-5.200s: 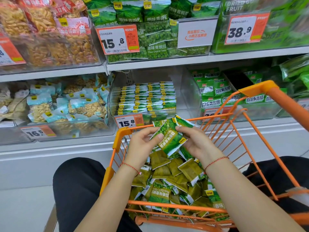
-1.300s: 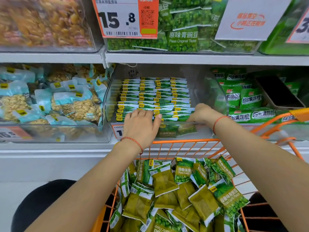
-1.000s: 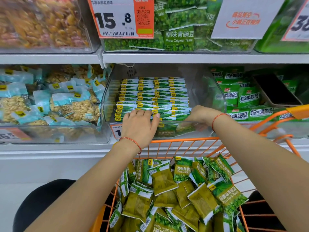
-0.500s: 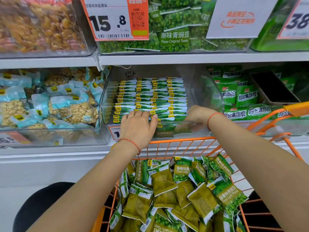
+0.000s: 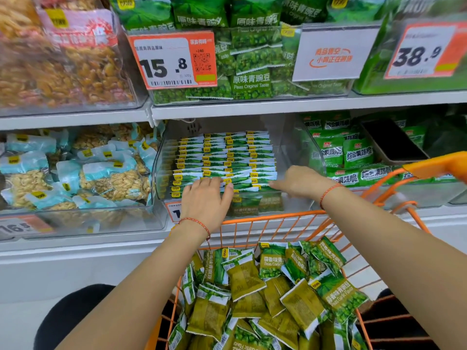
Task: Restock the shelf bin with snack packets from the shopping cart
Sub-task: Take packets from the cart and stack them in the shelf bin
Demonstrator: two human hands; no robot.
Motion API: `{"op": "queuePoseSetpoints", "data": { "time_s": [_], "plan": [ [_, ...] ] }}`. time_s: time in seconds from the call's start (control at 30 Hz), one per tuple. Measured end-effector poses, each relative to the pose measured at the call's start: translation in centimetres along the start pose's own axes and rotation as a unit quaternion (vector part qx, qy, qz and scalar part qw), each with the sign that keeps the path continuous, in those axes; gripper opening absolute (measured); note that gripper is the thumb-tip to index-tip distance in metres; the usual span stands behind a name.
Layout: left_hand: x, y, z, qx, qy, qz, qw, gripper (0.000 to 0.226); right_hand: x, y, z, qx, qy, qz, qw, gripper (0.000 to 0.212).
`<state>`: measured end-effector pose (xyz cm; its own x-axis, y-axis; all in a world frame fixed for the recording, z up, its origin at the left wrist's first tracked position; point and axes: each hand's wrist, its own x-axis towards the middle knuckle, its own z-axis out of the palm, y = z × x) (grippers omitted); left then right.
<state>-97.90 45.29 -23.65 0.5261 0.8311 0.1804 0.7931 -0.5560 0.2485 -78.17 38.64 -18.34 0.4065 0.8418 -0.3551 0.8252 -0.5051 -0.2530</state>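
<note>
An orange price tag (image 5: pixel 174 60) reading 15.8 is fixed before the upper bin of green pea packs (image 5: pixel 251 83). A white sign (image 5: pixel 331 55) is hung beside it. Pale blue nut packs (image 5: pixel 111 176) are piled in the left bin.

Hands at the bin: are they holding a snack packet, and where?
Nothing gripped. The left hand lies flat on the front packets' top edges in the clear bin; the right hand touches the row's right end.

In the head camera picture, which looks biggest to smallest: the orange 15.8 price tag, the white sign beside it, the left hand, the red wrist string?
1. White sign and 15.8 price tag: too alike to rank.
2. Left hand, though nearer the camera.
3. Red wrist string, smallest.
</note>
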Motion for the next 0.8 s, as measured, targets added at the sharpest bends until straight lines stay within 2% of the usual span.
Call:
{"op": "queuePoseSetpoints", "data": {
  "time_s": [0.07, 0.13, 0.2, 0.27, 0.3, 0.33, 0.4, 0.43, 0.47, 0.5, 0.57, 0.63, 0.7, 0.8],
  "plan": [
    [-0.4, -0.2, -0.4, -0.037, 0.049, 0.025, 0.998, 0.046, -1.2, 0.1, 0.0, 0.037, 0.034, -0.026, 0.998, 0.051],
    [-1.5, 0.2, -0.9, -0.089, 0.113, 0.072, 0.987, 0.048, -2.5, 0.2, 0.2, 0.145, 0.127, -0.068, 0.979, 0.033],
    [-3.5, 1.3, -1.4, -0.14, 0.132, 0.14, 0.971, 0.044, -4.0, 0.1, 0.7, 0.295, 0.22, -0.093, 0.925, 0.025],
    [-6.0, 2.4, -1.3, -0.141, 0.119, 0.217, 0.959, 0.037, -5.6, 0.1, 1.5, 0.428, 0.237, -0.088, 0.868, 0.029],
    [-7.2, 2.9, -0.9, -0.118, 0.098, 0.249, 0.956, 0.032, -6.5, 0.2, 1.9, 0.458, 0.224, -0.075, 0.857, 0.034],
    [-8.0, 3.2, -0.4, -0.089, 0.048, 0.261, 0.96, 0.028, -7.4, 0.4, 2.4, 0.452, 0.204, -0.056, 0.867, 0.039],
    [-9.0, 3.4, 1.1, -0.017, -0.112, 0.219, 0.969, 0.029, -8.9, 1.3, 3.3, 0.296, 0.124, -0.011, 0.947, 0.042],
    [-9.3, 3.3, 1.8, 0.034, -0.207, 0.177, 0.962, 0.041, -9.5, 1.7, 3.8, 0.185, 0.077, 0.01, 0.98, 0.038],
    [-9.6, 3.2, 2.5, 0.076, -0.283, 0.144, 0.945, 0.061, -9.8, 2.3, 4.6, 0.091, 0.036, 0.028, 0.995, 0.032],
    [-9.9, 3.1, 2.9, 0.103, -0.328, 0.125, 0.931, 0.08, -10.0, 2.9, 5.4, 0.031, 0.009, 0.038, 0.999, 0.025],
    [-10.2, 3.0, 3.5, 0.125, -0.338, 0.122, 0.925, 0.097, -9.7, 3.8, 7.0, 0.002, -0.018, 0.049, 0.999, 0.026],
    [-10.2, 3.0, 3.8, 0.123, -0.319, 0.133, 0.93, 0.097, -9.5, 3.8, 8.0, 0.023, -0.025, 0.051, 0.998, 0.015],
    [-10.4, 2.8, 3.6, 0.104, -0.307, 0.14, 0.936, 0.087, -9.2, 3.7, 8.7, 0.035, -0.02, 0.053, 0.998, 0.03],
    [-10.4, 2.4, 2.8, 0.019, -0.287, 0.111, 0.951, 0.065, -9.2, 3.6, 9.4, 0.015, -0.014, 0.047, 0.999, 0.039]
  ]
}}
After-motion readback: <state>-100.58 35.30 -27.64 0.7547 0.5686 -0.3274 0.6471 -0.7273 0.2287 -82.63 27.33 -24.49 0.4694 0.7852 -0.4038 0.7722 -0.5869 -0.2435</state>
